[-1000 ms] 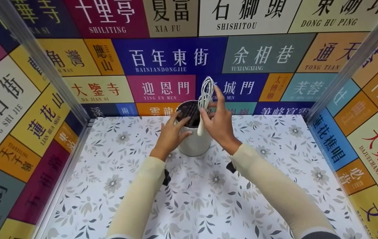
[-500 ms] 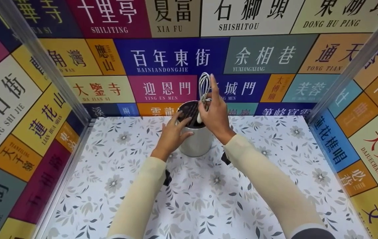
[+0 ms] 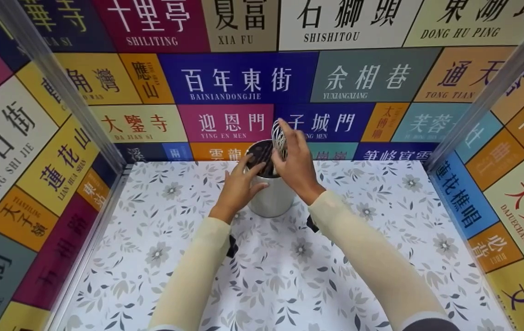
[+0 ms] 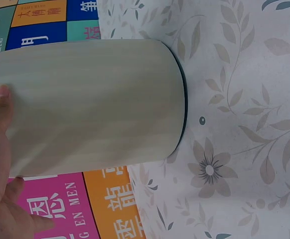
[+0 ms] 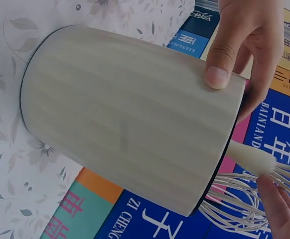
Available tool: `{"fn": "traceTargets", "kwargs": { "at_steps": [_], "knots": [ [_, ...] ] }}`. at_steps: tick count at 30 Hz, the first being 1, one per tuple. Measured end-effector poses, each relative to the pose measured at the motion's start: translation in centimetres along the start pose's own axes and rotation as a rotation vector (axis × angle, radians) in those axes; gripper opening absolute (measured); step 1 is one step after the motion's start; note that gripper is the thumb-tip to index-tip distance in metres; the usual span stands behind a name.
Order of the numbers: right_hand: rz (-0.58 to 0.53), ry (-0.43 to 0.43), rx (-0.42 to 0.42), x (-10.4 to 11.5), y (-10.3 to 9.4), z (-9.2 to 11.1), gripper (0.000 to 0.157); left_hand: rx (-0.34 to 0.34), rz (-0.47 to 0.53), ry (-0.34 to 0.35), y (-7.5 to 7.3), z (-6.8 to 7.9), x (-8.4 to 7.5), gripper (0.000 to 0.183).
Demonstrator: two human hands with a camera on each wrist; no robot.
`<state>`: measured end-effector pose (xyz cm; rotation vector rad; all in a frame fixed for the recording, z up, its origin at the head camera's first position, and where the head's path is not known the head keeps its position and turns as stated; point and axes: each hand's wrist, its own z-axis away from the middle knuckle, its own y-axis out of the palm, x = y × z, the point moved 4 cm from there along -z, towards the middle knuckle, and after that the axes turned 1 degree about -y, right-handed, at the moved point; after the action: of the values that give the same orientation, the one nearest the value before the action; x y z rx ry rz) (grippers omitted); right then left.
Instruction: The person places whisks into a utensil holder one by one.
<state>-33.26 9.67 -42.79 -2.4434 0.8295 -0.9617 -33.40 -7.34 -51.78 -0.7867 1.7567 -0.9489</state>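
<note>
A cream utensil holder (image 3: 271,198) with a dark slotted opening (image 3: 260,151) stands upright on the table. My left hand (image 3: 235,189) grips its rim at the left; the right wrist view shows the thumb (image 5: 217,74) on the outer wall. Above the opening, my right hand (image 3: 297,162) pinches a whisk (image 3: 277,132), wire loops up. The whisk's pale handle (image 5: 252,157) points down past the rim, its lower end hidden inside. Beside it at the rim, more wire loops (image 5: 234,204) show in the right wrist view, seemingly of a second whisk.
A white table covering (image 3: 299,276) with grey leaves and flowers lies under the holder. Close behind it rises a wall of coloured sign panels (image 3: 239,76). Side panels with metal corner posts (image 3: 473,110) flank the table.
My right hand first brought the whisk left over the holder's opening, then lowered it, so the handle has gone down into the holder. The left hand keeps its grip on the rim.
</note>
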Motion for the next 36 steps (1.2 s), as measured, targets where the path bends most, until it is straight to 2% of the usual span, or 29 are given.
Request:
{"fn": "traceTargets", "kwargs": {
  "at_steps": [5,9,15,22,26,31,36],
  "knots": [
    [0.042,-0.006,0.036,0.0,0.3,0.5,0.057,0.0,-0.009,0.004,0.1,0.0,0.0,0.061],
    [0.092,-0.048,0.047,0.1,0.5,0.7,0.045,-0.001,-0.01,0.004,0.0,0.0,0.0,0.061],
    [0.188,-0.131,0.038,0.1,0.8,1.2,0.036,-0.009,-0.005,0.012,0.0,0.1,0.0,0.061],
    [0.224,-0.176,0.024,-0.1,1.1,1.6,0.03,-0.009,-0.015,0.006,0.0,0.1,0.0,0.061],
    [0.217,-0.189,0.026,-0.2,1.0,1.7,0.03,-0.011,-0.012,0.0,0.0,0.1,0.0,0.061],
    [0.155,-0.207,0.05,-0.2,0.3,2.2,0.029,0.003,-0.014,-0.006,0.1,0.2,0.0,0.062],
    [0.107,-0.17,0.03,-1.0,-1.3,2.3,0.031,0.056,0.007,-0.064,-0.4,0.3,-0.3,0.063]
  ]
}}
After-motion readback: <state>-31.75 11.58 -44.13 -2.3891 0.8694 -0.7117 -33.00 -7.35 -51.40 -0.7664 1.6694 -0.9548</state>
